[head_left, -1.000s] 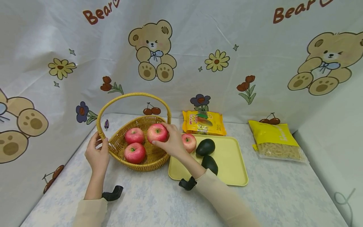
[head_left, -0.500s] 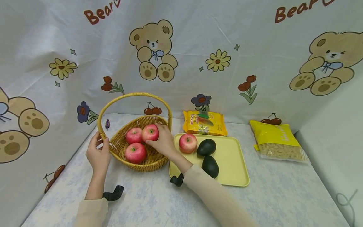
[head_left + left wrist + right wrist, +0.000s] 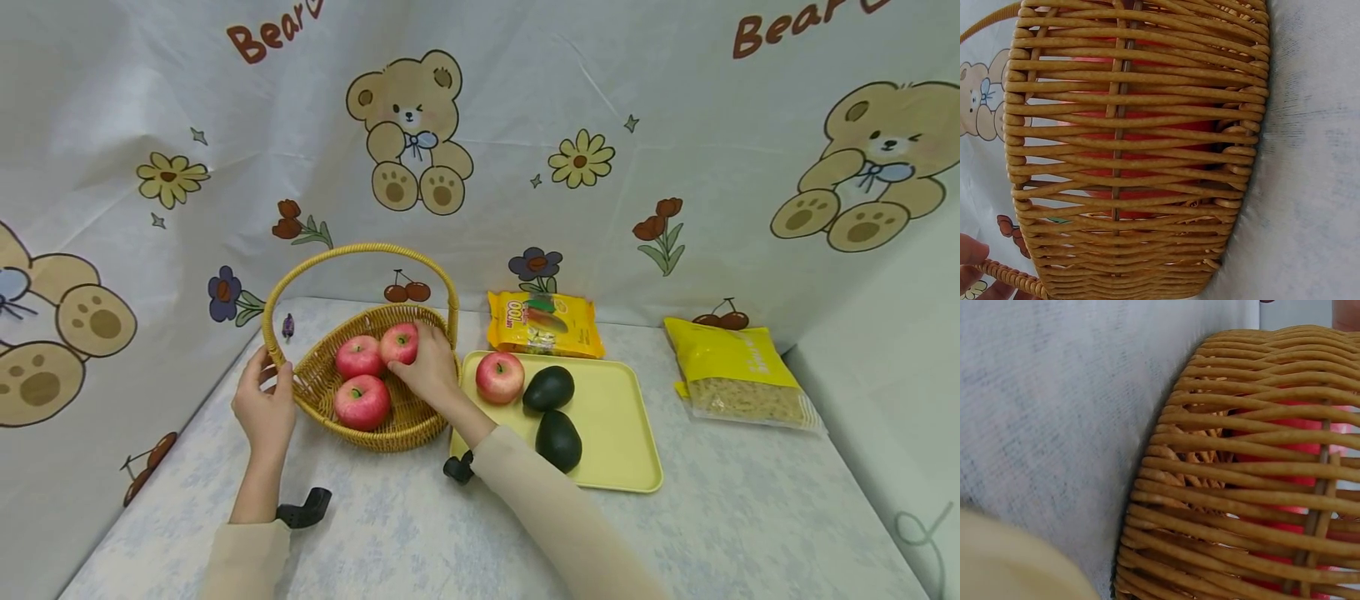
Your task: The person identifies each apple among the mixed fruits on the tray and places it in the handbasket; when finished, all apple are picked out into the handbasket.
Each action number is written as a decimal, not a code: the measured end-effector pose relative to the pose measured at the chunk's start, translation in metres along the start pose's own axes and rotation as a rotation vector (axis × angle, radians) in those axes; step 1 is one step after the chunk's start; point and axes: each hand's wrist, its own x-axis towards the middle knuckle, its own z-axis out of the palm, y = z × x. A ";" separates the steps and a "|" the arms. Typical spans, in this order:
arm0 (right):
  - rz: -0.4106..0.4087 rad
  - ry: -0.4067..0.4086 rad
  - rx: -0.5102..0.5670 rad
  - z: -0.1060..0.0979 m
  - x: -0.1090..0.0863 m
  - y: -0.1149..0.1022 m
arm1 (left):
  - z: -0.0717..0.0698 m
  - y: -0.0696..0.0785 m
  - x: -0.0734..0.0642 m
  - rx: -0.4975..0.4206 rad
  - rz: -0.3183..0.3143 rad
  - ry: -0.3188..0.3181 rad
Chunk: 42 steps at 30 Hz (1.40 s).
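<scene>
A wicker basket [image 3: 405, 439] with a tall arched handle [image 3: 360, 248] stands at the left in the head view. My left hand [image 3: 262, 408] grips the foot of that handle on the left side; its fingertips [image 3: 972, 250] show at a corner of the left wrist view. Inside the basket, my right hand [image 3: 433, 367] holds a red apple [image 3: 396, 342] between thumb and fingers. Two more apples, one behind [image 3: 358, 357] and one in front [image 3: 362, 403], lie to its left. Basket weave [image 3: 1241, 462] hides most of the apples in both wrist views.
Right of the basket, a yellow tray [image 3: 618, 417] bears an apple [image 3: 500, 377] and two dark avocados, a rear one [image 3: 549, 388] and a front one [image 3: 558, 442]. Behind it lies a yellow-orange packet [image 3: 546, 323]. A yellow bag [image 3: 738, 375] sits farther right, near a printed cloth backdrop [image 3: 525, 225].
My right hand has carried its apple leftward and down into the basket, against the others. The tray's apple has come fully into sight. My left hand has stayed on the handle.
</scene>
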 end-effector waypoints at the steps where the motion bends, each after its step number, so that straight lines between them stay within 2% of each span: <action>1: 0.001 0.004 -0.003 0.000 0.000 0.000 | 0.000 -0.001 0.000 0.004 0.001 0.001; 18: 0.055 0.005 -0.070 0.012 0.017 0.004 | 0.002 -0.001 0.000 0.029 0.000 0.011; 28: 0.083 -0.024 -0.109 0.018 0.025 0.006 | 0.003 -0.003 0.000 0.023 0.009 0.016; 42: 0.071 -0.082 -0.051 0.020 0.031 0.013 | 0.003 -0.001 0.000 0.025 0.007 0.011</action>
